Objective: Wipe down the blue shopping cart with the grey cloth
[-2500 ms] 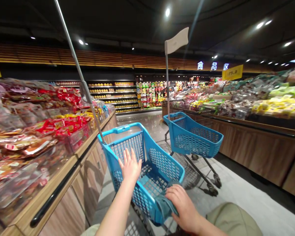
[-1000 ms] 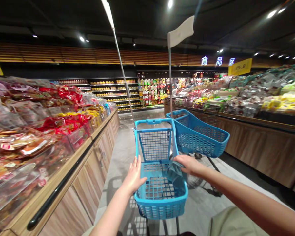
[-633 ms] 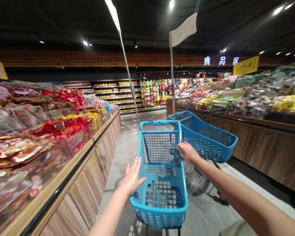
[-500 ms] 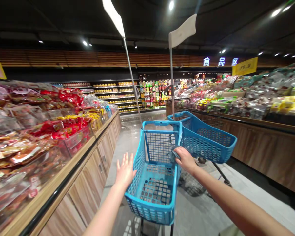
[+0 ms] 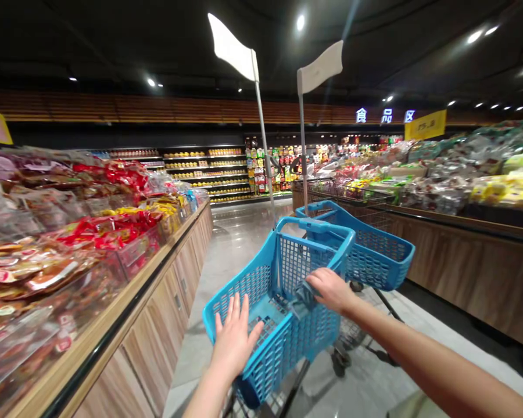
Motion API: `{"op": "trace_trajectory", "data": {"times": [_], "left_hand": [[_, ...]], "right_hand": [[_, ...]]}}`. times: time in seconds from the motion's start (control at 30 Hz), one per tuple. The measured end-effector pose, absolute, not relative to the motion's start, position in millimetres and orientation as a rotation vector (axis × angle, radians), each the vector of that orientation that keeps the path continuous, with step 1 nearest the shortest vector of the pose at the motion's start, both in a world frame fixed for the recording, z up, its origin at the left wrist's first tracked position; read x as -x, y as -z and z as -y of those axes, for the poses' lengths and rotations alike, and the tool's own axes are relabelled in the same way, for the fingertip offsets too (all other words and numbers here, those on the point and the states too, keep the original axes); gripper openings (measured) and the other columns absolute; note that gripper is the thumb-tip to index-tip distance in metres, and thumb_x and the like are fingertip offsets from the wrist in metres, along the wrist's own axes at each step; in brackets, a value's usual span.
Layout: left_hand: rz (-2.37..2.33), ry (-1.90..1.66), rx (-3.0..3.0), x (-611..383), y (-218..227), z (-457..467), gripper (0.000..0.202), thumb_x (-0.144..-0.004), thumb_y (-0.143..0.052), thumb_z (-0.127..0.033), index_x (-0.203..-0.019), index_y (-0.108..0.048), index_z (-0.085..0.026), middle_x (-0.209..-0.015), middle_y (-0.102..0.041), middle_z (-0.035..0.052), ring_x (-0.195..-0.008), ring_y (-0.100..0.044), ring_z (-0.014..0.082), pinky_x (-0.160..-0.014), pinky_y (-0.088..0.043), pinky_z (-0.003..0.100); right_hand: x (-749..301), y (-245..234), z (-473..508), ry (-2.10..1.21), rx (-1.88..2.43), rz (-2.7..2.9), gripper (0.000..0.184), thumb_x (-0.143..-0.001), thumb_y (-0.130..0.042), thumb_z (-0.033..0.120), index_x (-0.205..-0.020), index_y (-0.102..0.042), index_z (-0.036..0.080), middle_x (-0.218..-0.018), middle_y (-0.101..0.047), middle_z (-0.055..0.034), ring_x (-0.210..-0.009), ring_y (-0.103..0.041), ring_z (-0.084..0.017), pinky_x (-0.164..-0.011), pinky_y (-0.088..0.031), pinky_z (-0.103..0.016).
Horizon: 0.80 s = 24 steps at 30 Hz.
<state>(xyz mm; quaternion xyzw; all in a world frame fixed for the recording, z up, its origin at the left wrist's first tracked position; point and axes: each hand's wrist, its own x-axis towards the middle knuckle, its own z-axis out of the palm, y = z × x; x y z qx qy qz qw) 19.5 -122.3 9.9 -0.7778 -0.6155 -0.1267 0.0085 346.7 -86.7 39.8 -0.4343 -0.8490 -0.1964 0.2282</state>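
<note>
— Hands first: where does each one sit?

— Left hand (image 5: 235,339) lies flat on the near rim of the blue cart basket (image 5: 261,290), fingers (image 5: 232,309) spread and pointing into the basket. Right hand (image 5: 329,288) reaches over the right wall of the same basket, its fingers closed over a grey-blue cloth (image 5: 302,297) pressed against that wall.

— And the basket itself?

— Turned at an angle in the aisle, front end pointing up and to the right, a pole with a white flag (image 5: 233,47) rising from its far end. Just behind it, touching or nearly so, stands a second blue cart (image 5: 375,255) with its own white flag (image 5: 320,67).

— Surroundings?

— Wooden display counter (image 5: 157,290) heaped with packaged snacks (image 5: 70,232) on the left; a similar counter (image 5: 470,255) on the right; stocked shelves (image 5: 200,171) at the far end of the aisle.
</note>
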Motion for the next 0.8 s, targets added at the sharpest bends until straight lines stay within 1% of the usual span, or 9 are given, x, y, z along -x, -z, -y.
{"op": "trace_trajectory", "data": {"times": [0.13, 0.2, 0.3, 0.4, 0.53, 0.6, 0.63, 0.73, 0.8], "left_hand": [[1.949, 0.371, 2.531, -13.3, -15.3, 112.8, 0.074, -0.095, -0.024, -0.058, -0.154, -0.011, -0.016, -0.16, -0.005, 0.0115, -0.148, -0.007, 0.0259, -0.116, -0.013, 0.058], [1.959, 0.384, 2.55, -14.3, -14.6, 107.1, 0.075, -0.095, -0.023, -0.059, -0.154, -0.01, -0.016, -0.16, -0.005, 0.0114, -0.148, -0.007, 0.0251, -0.116, -0.013, 0.057], [1.947, 0.388, 2.555, -15.9, -11.9, 96.0, 0.076, -0.094, -0.023, -0.06, -0.154, -0.012, -0.015, -0.159, -0.008, 0.013, -0.148, -0.011, 0.0264, -0.116, -0.013, 0.057], [1.885, 0.412, 2.565, -17.3, -10.3, 84.0, 0.075, -0.095, -0.024, -0.059, -0.154, -0.014, -0.015, -0.159, -0.01, 0.0141, -0.147, -0.013, 0.0272, -0.116, -0.012, 0.058], [1.8, 0.493, 2.578, -21.8, -8.8, 73.2, 0.068, -0.097, -0.022, -0.052, -0.154, -0.012, -0.015, -0.159, -0.012, 0.0132, -0.148, -0.011, 0.0251, -0.116, -0.011, 0.058], [1.779, 0.516, 2.587, -23.0, -7.6, 70.0, 0.065, -0.098, -0.021, -0.049, -0.154, -0.012, -0.017, -0.159, -0.014, 0.0131, -0.148, -0.012, 0.0244, -0.116, -0.013, 0.058], [1.784, 0.525, 2.583, -22.6, -7.1, 68.6, 0.064, -0.099, -0.021, -0.048, -0.154, -0.013, -0.017, -0.159, -0.014, 0.0131, -0.147, -0.013, 0.0243, -0.115, -0.015, 0.057], [1.857, 0.537, 2.546, -17.4, -6.6, 65.9, 0.063, -0.099, -0.021, -0.046, -0.154, -0.013, -0.017, -0.159, -0.014, 0.0141, -0.147, -0.016, 0.0247, -0.115, -0.02, 0.056], [1.908, 0.53, 2.527, -13.2, -7.5, 66.3, 0.064, -0.099, -0.022, -0.046, -0.154, -0.013, -0.015, -0.159, -0.015, 0.0147, -0.147, -0.017, 0.0251, -0.114, -0.022, 0.056]], "right_hand": [[-434.3, -74.9, 63.8, 0.722, 1.379, 2.204, 0.035, -0.077, -0.057, 0.015, -0.112, -0.059, 0.021, -0.112, -0.065, -0.0098, -0.105, -0.06, -0.025, -0.107, -0.034, -0.046], [-471.5, -90.0, 57.2, 0.746, 1.501, 2.087, 0.035, -0.079, -0.054, 0.016, -0.113, -0.059, 0.02, -0.114, -0.065, -0.0112, -0.104, -0.061, -0.027, -0.104, -0.037, -0.047], [-497.1, -100.6, 55.6, 0.738, 1.591, 1.987, 0.037, -0.077, -0.051, 0.014, -0.114, -0.058, 0.02, -0.116, -0.065, -0.0121, -0.102, -0.061, -0.029, -0.098, -0.042, -0.047], [-477.0, -94.1, 62.9, 0.649, 1.55, 1.984, 0.036, -0.077, -0.049, 0.012, -0.111, -0.059, 0.021, -0.114, -0.064, -0.0116, -0.104, -0.059, -0.029, -0.097, -0.042, -0.045], [-392.8, -66.8, 83.4, 0.524, 1.427, 2.096, 0.034, -0.075, -0.054, 0.014, -0.108, -0.06, 0.019, -0.113, -0.063, -0.0101, -0.105, -0.055, -0.026, -0.096, -0.042, -0.039], [-344.6, -51.4, 95.2, 0.474, 1.36, 2.178, 0.027, -0.075, -0.06, 0.023, -0.102, -0.062, 0.022, -0.104, -0.064, -0.0055, -0.098, -0.055, -0.023, -0.095, -0.041, -0.036], [-323.9, -44.9, 100.8, 0.425, 1.329, 2.2, 0.026, -0.076, -0.062, 0.027, -0.102, -0.063, 0.022, -0.104, -0.063, -0.0055, -0.099, -0.054, -0.023, -0.095, -0.04, -0.038], [-285.4, -33.7, 112.3, 0.346, 1.257, 2.193, 0.036, -0.077, -0.067, 0.042, -0.106, -0.062, 0.022, -0.11, -0.059, -0.0075, -0.103, -0.051, -0.025, -0.098, -0.036, -0.041], [-277.0, -32.5, 113.7, 0.322, 1.25, 2.197, 0.04, -0.08, -0.065, 0.053, -0.105, -0.062, 0.021, -0.11, -0.059, -0.0083, -0.102, -0.051, -0.025, -0.097, -0.036, -0.042]]}}
